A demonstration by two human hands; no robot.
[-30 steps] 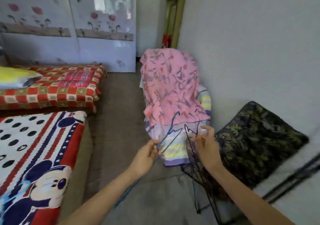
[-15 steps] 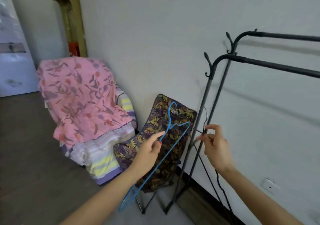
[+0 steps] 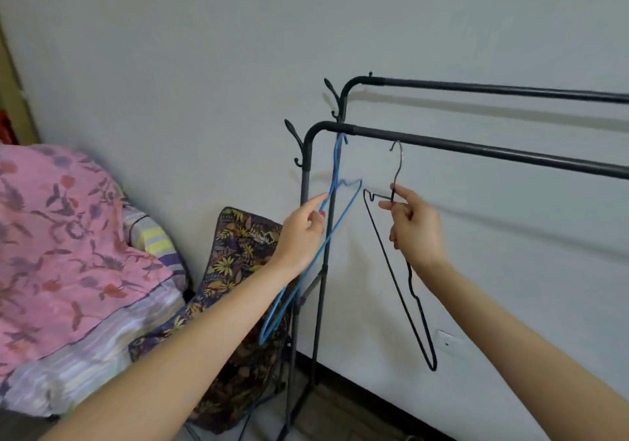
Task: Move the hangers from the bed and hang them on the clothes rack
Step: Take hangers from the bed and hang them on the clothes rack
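At the clothes rack (image 3: 476, 149), blue hanger (image 3: 340, 209) now hooked.

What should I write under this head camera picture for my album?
Left hand hooks a blue hanger onto the rack's front bar; right hand lifts a black hanger.

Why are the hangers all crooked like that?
They aren't hanging freely. The blue hanger has its hook at the near rail of the clothes rack, but the left hand holds it tilted. The black hanger, pinched by the right hand, hangs slanted with its hook just below the rail.
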